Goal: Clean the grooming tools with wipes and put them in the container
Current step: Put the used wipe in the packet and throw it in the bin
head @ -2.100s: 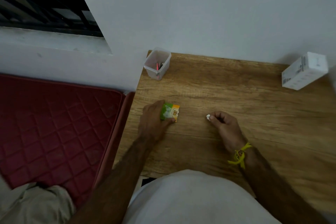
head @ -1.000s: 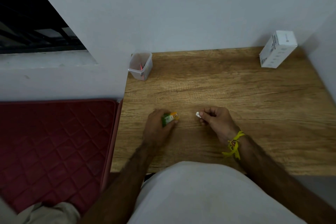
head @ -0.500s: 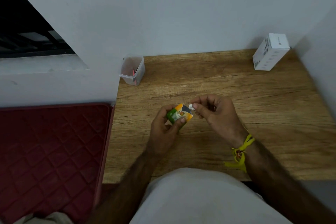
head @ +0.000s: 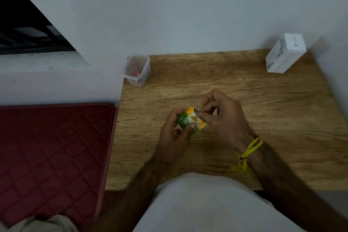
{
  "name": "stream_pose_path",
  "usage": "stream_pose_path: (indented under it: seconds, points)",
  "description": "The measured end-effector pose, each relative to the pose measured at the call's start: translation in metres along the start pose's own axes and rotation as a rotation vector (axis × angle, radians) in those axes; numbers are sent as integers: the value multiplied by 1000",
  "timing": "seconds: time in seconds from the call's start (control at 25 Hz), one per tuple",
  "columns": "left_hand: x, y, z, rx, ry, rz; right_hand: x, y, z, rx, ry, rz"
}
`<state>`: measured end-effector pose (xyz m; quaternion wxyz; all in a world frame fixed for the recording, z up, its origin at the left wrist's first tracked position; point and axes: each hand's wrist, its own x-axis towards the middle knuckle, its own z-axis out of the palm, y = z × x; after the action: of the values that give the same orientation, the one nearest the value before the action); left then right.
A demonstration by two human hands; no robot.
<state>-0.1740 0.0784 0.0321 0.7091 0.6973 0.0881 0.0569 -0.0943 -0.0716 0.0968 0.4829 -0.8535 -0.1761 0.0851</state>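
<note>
My left hand [head: 173, 133] grips a small green and orange wipe packet [head: 190, 121] above the middle of the wooden table [head: 263, 103]. My right hand [head: 224, 117] has its fingertips pinched at the packet's top right corner, where a dark opening shows. Whether a white scrap is still between those fingers is hidden. A clear plastic container [head: 137, 69] stands at the table's far left corner with a few pink and red tools inside.
A white cardboard box [head: 284, 53] stands at the far right corner against the wall. A dark red quilted mattress [head: 52, 147] lies left of the table. A window with bars is at the upper left. My yellow wrist thread [head: 246, 152] hangs at the right wrist.
My left hand lifted the packet off the table. My right hand, which held a small white scrap apart from it, came over to the packet's corner.
</note>
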Motion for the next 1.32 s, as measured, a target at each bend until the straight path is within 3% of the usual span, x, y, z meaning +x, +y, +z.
stream_pose_path:
  seconds: [0.16, 0.24, 0.36, 0.52, 0.8, 0.96, 1.32]
  points:
    - [3, 0, -1, 9, 19, 16, 1, -1, 4, -61, -63, -93]
    - [5, 1, -5, 3, 45, 10, 0, -3, 7, -22, -18, -105]
    - [6, 2, -13, -8, 88, 0, 2, -4, 12, 95, 107, -49]
    - [9, 3, -17, 7, 113, 37, 4, -1, 25, 161, -63, 81]
    - [10, 4, -16, -80, 231, 25, 1, -4, 32, 191, 15, 41]
    - [12, 6, -22, -97, 303, 0, 0, -3, 29, 233, -45, 90]
    - [11, -9, -35, 82, 254, -17, -4, 8, 50, 274, 27, 227]
